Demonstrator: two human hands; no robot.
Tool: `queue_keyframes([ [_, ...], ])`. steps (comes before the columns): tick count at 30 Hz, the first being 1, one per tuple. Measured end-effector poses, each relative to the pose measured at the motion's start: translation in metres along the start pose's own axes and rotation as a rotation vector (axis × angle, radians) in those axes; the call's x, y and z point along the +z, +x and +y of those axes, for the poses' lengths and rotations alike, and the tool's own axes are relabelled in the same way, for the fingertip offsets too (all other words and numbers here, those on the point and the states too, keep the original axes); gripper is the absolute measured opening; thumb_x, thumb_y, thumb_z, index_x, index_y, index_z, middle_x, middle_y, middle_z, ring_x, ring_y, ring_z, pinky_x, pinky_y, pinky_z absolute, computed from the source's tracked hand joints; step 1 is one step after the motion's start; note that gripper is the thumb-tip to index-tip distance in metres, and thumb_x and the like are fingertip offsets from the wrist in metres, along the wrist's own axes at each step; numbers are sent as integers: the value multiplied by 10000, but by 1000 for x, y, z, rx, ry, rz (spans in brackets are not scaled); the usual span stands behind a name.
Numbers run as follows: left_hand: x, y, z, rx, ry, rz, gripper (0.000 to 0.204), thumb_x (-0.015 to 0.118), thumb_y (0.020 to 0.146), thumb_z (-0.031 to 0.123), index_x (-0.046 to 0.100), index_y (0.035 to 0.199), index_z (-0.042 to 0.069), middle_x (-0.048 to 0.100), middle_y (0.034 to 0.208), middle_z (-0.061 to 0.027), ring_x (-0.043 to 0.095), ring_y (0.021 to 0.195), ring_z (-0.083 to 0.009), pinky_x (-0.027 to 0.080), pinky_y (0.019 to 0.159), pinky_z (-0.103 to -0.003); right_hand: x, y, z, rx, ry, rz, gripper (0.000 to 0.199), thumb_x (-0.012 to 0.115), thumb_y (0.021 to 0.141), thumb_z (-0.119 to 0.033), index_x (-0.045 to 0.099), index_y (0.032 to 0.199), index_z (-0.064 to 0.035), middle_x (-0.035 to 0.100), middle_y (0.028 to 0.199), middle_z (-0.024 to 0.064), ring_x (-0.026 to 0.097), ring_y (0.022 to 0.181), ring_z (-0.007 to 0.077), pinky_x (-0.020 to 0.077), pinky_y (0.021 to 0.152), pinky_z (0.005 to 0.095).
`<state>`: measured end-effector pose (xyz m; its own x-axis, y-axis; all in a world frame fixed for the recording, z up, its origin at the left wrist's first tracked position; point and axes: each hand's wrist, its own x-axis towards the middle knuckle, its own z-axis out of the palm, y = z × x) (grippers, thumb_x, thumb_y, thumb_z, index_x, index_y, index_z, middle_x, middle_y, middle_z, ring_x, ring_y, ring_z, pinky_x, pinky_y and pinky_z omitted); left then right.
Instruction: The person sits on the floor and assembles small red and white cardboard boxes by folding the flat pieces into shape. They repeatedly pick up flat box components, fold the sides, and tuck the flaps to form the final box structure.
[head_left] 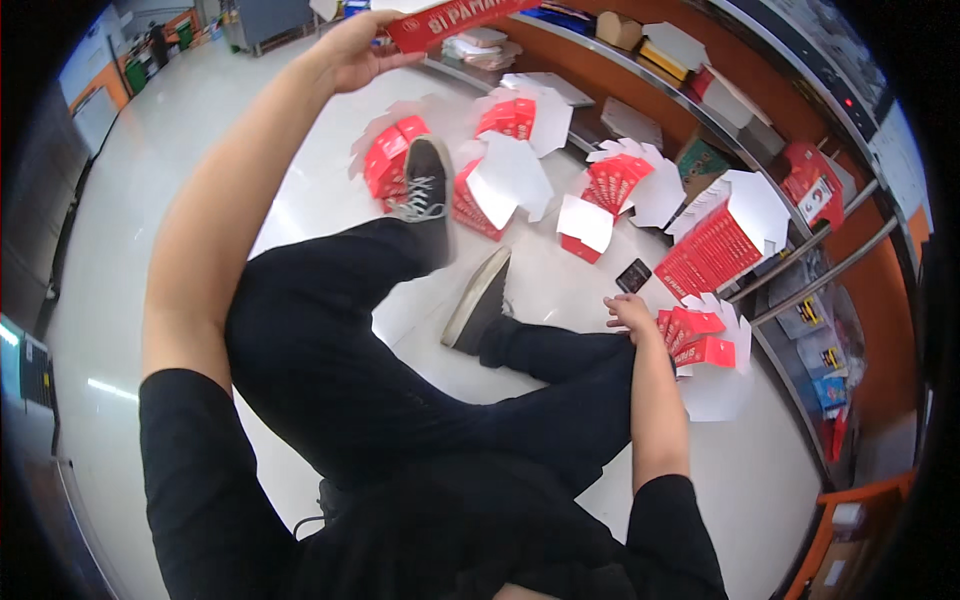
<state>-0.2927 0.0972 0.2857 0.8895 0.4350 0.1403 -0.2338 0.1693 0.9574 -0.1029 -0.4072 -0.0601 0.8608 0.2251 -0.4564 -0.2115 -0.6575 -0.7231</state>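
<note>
Raised at the top of the view, my left hand (352, 55) grips a red cardboard piece with white lettering (455, 24), perhaps a flat food carton; its upper part is cut off by the picture's edge. My right hand (629, 313) hovers by my right knee with loosely spread fingers, holding nothing. Just ahead of it a black phone (634, 276) lies on the floor. Beside my right forearm is a fanned stack of red and white cartons (700, 340). A long nested row of the same cartons (708, 250) leans near the shelf.
I sit on the pale tiled floor (190, 200), legs bent. Around my shoes stand more carton stacks (615, 185), (395, 155). Metal shelving (640, 70) with boxes and papers runs along the far right. A wooden crate-like unit (850, 540) stands at lower right.
</note>
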Motion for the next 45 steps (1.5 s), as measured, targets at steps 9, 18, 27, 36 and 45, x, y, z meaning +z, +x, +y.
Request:
queue_keyframes([
  [9, -93, -11, 57, 106, -84, 103, 416, 408, 966, 96, 461, 1347, -63, 554, 1324, -235, 581, 1210, -346, 496, 1060, -511, -13, 8, -205, -374, -455, -96, 763, 775, 815, -463, 559, 1330, 57, 677, 1126, 181, 680, 866, 246, 571, 731, 425],
  [18, -131, -31, 70, 193, 9, 198, 643, 543, 992, 447, 373, 1455, 33, 449, 1470, -202, 470, 1334, -329, 455, 1072, -552, 22, 2, -312, -785, -569, 91, 722, 795, 798, -404, 589, 1303, 69, 615, 1305, 270, 622, 1198, 338, 501, 994, 404],
  [27, -76, 53, -150, 128, -251, 162, 592, 345, 1084, 442, 309, 1463, -11, 460, 1432, -197, 566, 1241, -378, 540, 991, -565, 124, 67, -176, -532, -615, 33, 509, 773, 814, -328, 681, 1155, 38, 719, 1042, 238, 716, 919, 334, 556, 844, 418],
  [36, -119, -13, -415, -57, 511, -86, 588, 695, 909, 165, 454, 1410, -25, 569, 1337, -148, 558, 1213, -272, 454, 1008, -387, 227, 188, -132, -242, -218, 247, 631, 719, 823, -508, 692, 1021, 91, 706, 1015, 284, 700, 963, 381, 548, 857, 420],
  [45, -51, 33, -376, -634, 600, -460, 449, 685, 922, 194, 585, 1294, -37, 665, 1182, -144, 610, 1091, -228, 454, 979, -343, 258, 240, -138, -166, -25, 345, 566, 868, 711, -305, 635, 1110, 23, 708, 983, 242, 689, 957, 387, 538, 856, 436],
])
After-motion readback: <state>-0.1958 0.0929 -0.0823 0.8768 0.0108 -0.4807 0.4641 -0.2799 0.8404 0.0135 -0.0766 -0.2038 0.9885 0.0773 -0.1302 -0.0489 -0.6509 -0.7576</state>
